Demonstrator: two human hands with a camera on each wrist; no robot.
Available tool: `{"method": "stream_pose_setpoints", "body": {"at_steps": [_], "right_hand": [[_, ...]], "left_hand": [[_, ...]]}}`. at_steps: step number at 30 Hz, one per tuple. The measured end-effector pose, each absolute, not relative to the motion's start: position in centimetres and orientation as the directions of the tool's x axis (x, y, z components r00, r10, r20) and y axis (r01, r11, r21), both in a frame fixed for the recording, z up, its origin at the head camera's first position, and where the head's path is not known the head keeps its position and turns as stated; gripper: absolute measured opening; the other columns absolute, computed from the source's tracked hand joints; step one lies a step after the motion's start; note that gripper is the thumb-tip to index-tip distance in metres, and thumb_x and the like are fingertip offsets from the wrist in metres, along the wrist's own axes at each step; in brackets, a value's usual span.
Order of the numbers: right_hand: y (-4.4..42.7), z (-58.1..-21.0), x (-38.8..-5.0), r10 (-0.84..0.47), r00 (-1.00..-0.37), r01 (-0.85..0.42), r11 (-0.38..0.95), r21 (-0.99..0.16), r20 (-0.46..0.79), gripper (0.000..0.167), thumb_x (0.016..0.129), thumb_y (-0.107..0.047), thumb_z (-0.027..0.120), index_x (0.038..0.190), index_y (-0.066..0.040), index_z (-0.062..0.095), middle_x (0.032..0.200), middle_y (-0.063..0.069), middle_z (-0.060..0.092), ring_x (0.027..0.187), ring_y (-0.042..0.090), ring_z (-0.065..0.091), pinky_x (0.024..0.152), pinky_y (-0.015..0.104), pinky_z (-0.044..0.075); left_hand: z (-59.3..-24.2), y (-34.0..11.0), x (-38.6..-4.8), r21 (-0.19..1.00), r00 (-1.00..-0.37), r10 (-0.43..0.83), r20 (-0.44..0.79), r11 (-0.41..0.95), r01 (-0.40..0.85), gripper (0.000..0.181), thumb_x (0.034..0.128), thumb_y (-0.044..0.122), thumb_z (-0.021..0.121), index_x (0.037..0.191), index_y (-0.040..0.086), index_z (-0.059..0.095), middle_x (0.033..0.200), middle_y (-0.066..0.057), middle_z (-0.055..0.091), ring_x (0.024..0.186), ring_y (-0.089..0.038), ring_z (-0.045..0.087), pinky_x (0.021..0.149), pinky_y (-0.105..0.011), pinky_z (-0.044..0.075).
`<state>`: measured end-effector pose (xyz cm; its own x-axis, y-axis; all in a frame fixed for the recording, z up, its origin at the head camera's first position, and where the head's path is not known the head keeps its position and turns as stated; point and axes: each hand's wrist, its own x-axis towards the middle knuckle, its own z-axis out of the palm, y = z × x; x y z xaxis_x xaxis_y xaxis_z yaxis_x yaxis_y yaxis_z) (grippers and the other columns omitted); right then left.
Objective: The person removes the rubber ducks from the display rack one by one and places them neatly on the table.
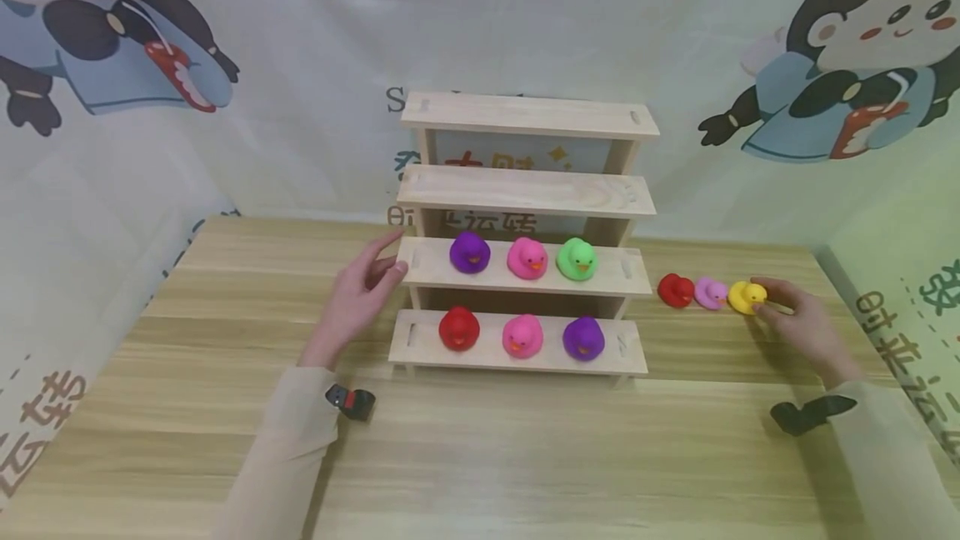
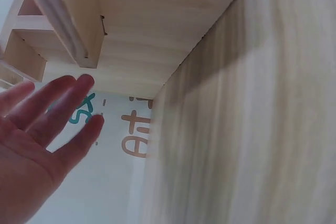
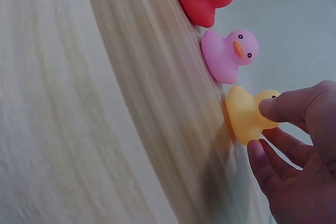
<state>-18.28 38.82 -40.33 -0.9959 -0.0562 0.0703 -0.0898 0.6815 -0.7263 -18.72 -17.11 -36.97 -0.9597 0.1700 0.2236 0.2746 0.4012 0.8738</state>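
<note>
Well, yellow duck (image 3: 242, 116) between fingers (image 3: 263, 170).

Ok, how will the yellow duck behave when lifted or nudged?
The yellow duck is probably light and squeezable, given its small, rubbery-looking body. Its smooth surface might slip if pinched lightly. Its squat shape would likely slide before rolling.
</note>
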Motion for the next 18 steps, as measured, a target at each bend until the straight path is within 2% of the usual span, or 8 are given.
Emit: {"method": "stream_pose_setpoints", "body": {"at_steps": [3, 7, 10, 12, 14, 16, 18], "right_hand": [[38.6, -40.5, -18.4, -0.035, -0.997, -0.077, 0.683, -0.726, 0.072, 0.046, 0.1, -0.01, 0.05, 0.137, 0.015, 0.037, 0.132, 0.039, 0.044, 0.12, 0.055, 0.039, 0.077, 0.006, 0.036], [38.6, -40.8, -18.5, -0.019, -0.996, -0.077, 0.685, -0.725, 0.088, 0.046, 0.1, -0.01, 0.051, 0.137, 0.014, 0.039, 0.131, 0.038, 0.045, 0.118, 0.049, 0.043, 0.075, 0.004, 0.035], [38.7, -40.9, -18.5, -0.021, -0.995, -0.088, 0.672, -0.735, 0.101, 0.046, 0.099, -0.009, 0.052, 0.137, 0.014, 0.039, 0.131, 0.038, 0.045, 0.112, 0.021, 0.052, 0.075, 0.004, 0.035], [38.8, -41.0, -18.5, -0.026, -0.994, -0.1, 0.658, -0.746, 0.11, 0.047, 0.099, -0.009, 0.052, 0.137, 0.015, 0.038, 0.131, 0.038, 0.044, 0.105, 0.001, 0.048, 0.076, 0.003, 0.037], [38.8, -41.0, -18.5, -0.026, -0.992, -0.108, 0.645, -0.756, 0.119, 0.048, 0.099, -0.008, 0.052, 0.138, 0.014, 0.036, 0.132, 0.038, 0.042, 0.1, -0.01, 0.04, 0.077, 0.002, 0.038], [38.8, -40.9, -18.4, -0.021, -0.992, -0.111, 0.64, -0.76, 0.127, 0.05, 0.099, -0.009, 0.053, 0.14, 0.013, 0.034, 0.134, 0.038, 0.039, 0.104, -0.005, 0.042, 0.078, 0.002, 0.039], [38.9, -40.7, -18.5, -0.012, -0.99, -0.116, 0.638, -0.762, 0.14, 0.051, 0.099, -0.009, 0.052, 0.142, 0.011, 0.034, 0.136, 0.038, 0.037, 0.111, 0.009, 0.044, 0.079, 0.001, 0.038]], "left_hand": [[-38.6, -17.6, -19.6, 0.88, -0.952, 0.182, 0.248, 0.368, 0.3, 0.049, 0.1016, 0.017, 0.051, 0.148, 0.01, 0.037, 0.145, -0.019, 0.043, 0.122, -0.035, 0.052, 0.1, -0.048, 0.044], [-39.2, -17.6, -19.8, 0.893, -0.941, 0.204, 0.271, 0.311, 0.325, 0.047, 0.1025, 0.016, 0.049, 0.148, 0.01, 0.038, 0.15, -0.013, 0.038, 0.122, -0.034, 0.052, 0.1, -0.047, 0.044], [-39.5, -17.7, -19.8, 0.905, -0.941, 0.199, 0.274, 0.277, 0.322, 0.046, 0.1028, 0.014, 0.047, 0.148, 0.01, 0.039, 0.145, -0.017, 0.044, 0.12, -0.034, 0.054, 0.099, -0.045, 0.046], [-39.6, -17.7, -19.8, 0.911, -0.942, 0.19, 0.275, 0.262, 0.319, 0.046, 0.1028, 0.013, 0.047, 0.148, 0.01, 0.04, 0.142, -0.019, 0.046, 0.118, -0.034, 0.055, 0.098, -0.043, 0.047], [-39.8, -17.7, -19.9, 0.917, -0.944, 0.181, 0.274, 0.245, 0.314, 0.045, 0.1027, 0.012, 0.047, 0.148, 0.01, 0.04, 0.137, -0.022, 0.051, 0.115, -0.032, 0.058, 0.096, -0.039, 0.048], [-40.0, -17.6, -19.9, 0.92, -0.945, 0.174, 0.276, 0.236, 0.312, 0.045, 0.1027, 0.012, 0.047, 0.148, 0.01, 0.041, 0.133, -0.023, 0.054, 0.111, -0.028, 0.06, 0.095, -0.033, 0.049], [-40.1, -17.6, -20.0, 0.927, -0.945, 0.174, 0.278, 0.211, 0.311, 0.045, 0.1026, 0.011, 0.047, 0.148, 0.009, 0.04, 0.128, -0.026, 0.057, 0.108, -0.023, 0.062, 0.093, -0.03, 0.05]]}}
